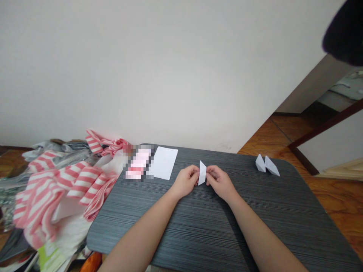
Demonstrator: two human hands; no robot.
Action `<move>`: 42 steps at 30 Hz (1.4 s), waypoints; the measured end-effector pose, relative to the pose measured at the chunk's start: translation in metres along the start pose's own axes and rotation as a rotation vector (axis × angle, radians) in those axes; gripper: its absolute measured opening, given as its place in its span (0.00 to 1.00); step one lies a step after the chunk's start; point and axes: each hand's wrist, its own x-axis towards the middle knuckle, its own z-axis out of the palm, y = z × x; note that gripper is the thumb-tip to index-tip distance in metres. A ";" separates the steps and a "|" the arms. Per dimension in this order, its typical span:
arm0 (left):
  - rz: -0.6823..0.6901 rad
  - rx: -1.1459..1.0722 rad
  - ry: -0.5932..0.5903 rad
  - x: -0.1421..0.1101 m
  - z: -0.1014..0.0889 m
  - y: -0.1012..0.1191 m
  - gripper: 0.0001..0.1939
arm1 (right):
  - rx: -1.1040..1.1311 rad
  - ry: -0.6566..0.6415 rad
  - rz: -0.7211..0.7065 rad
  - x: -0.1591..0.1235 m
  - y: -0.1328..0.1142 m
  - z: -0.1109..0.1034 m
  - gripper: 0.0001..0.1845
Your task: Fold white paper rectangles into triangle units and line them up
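Note:
Between my two hands, above the middle of the dark table (pixel 181 226), is a small folded piece of white paper (pixel 202 173), narrow and slanted at its ends. My left hand (pixel 185 182) pinches its left edge with thumb and fingers. On the other side my right hand (pixel 220 181) grips the right edge, fingers curled. To the left lies a stack of white paper (pixel 165 162). Two folded white paper pieces (pixel 266 165) stand close together near the table's right end.
A pixelated pinkish object (pixel 139 163) lies at the table's left edge. Red-and-white striped cloth (pixel 76 181) and plastic bags are heaped beside the table. A white wall (pixel 170 75) rises behind. Wooden floor (pixel 263 136) and a doorway are at right. Something black (pixel 346 37) intrudes at upper right.

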 end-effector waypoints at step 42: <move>0.050 0.104 0.004 -0.001 0.000 0.008 0.11 | -0.246 0.007 -0.170 0.003 -0.010 -0.007 0.07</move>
